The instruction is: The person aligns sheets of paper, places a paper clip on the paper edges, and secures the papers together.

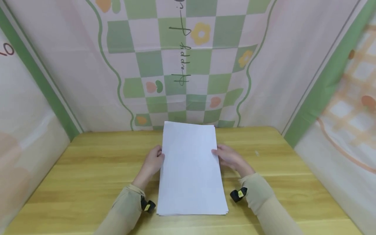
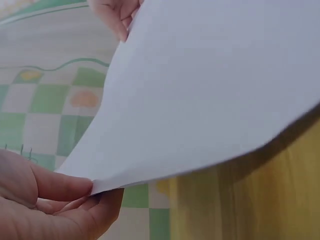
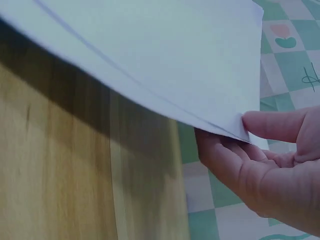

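A stack of white paper sheets [image 1: 191, 173] is held up over the wooden table in the head view, its long sides running toward the person. On its left edge my left hand [image 1: 154, 160] pinches the sheets, thumb on top and fingers beneath, as the left wrist view shows of that hand [image 2: 60, 200]. Opposite it, my right hand [image 1: 230, 156] grips the right edge the same way. In the right wrist view, the thumb of this hand [image 3: 265, 165] lies on the paper [image 3: 165, 60], whose edges are slightly offset and bow downward.
The wooden table [image 1: 97, 169] extends to both sides. A tiny clear piece [image 1: 257, 153] lies on it to the right of the right hand. Behind stands a green-and-white checked curtain [image 1: 176, 62], with further printed cloth [image 1: 337, 130] at the sides.
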`<state>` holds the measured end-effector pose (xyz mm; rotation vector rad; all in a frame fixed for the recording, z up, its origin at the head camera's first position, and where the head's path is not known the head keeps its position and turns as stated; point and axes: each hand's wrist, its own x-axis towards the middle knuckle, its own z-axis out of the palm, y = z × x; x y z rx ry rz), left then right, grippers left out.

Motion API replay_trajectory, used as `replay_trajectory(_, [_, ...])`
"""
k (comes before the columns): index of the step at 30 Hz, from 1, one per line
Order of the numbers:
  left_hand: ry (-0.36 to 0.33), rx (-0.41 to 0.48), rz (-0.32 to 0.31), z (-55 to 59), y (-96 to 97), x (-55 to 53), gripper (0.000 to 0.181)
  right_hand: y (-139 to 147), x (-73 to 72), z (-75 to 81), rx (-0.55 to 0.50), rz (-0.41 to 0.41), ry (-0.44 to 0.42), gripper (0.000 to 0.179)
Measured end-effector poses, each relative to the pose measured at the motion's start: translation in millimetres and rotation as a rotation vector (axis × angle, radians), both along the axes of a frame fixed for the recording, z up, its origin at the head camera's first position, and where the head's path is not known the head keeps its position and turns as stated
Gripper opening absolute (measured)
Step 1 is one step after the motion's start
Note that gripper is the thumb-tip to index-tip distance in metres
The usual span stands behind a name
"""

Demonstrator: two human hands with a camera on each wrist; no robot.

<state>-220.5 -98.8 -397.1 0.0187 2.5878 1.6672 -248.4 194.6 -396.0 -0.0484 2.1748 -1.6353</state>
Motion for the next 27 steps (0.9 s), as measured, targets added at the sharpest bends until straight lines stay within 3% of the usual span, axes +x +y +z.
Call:
replay_trajectory(8, [0.023, 0.102, 0.048, 6.7, 2.0, 3.6, 0.030, -5, 5.4, 7.9, -0.118, 0.000, 0.046, 0.050])
replay_trajectory(18, [0.049, 0.197, 0.122, 15.7, 10.0, 6.8, 0.034, -12, 10.1, 17.8, -0.167, -0.117, 0.076, 0.049])
replay_trajectory(27, [0.083, 0.249, 0.153, 21.7, 15.7, 8.4, 0.031, -17, 14.4, 26.4, -0.180, -0.186, 0.130, 0.049])
